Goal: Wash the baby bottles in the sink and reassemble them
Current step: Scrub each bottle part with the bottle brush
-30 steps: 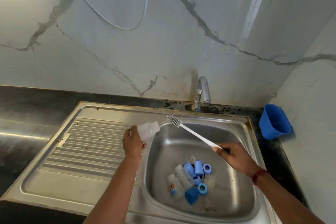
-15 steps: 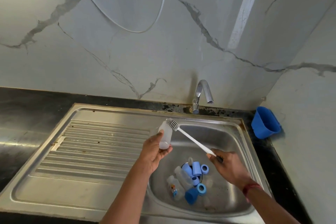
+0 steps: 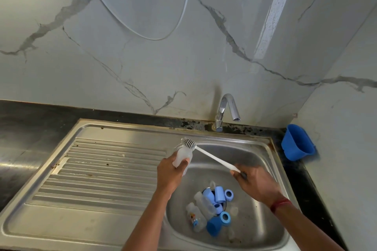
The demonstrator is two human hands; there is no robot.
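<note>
Steel sink (image 3: 114, 169), bottles (image 3: 204, 203) and blue caps (image 3: 219, 193) piled, tap (image 3: 226, 106) behind

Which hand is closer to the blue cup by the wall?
Right. The right hand, gripping the brush, is over the sink, just left of the blue cup. The left hand, holding a bottle, is farther left, by the drainboard.

Grey-veined white marble walls (image 3: 142, 67) meet in a corner at the right, and a bright strip of reflected light (image 3: 273, 16) runs down the back one. A white cable (image 3: 153, 38) loops across it. The dark tabletop (image 3: 30, 126) carries the steel sink (image 3: 126, 128), a chrome tap (image 3: 226, 106) and a blue tub (image 3: 295, 146).
</note>
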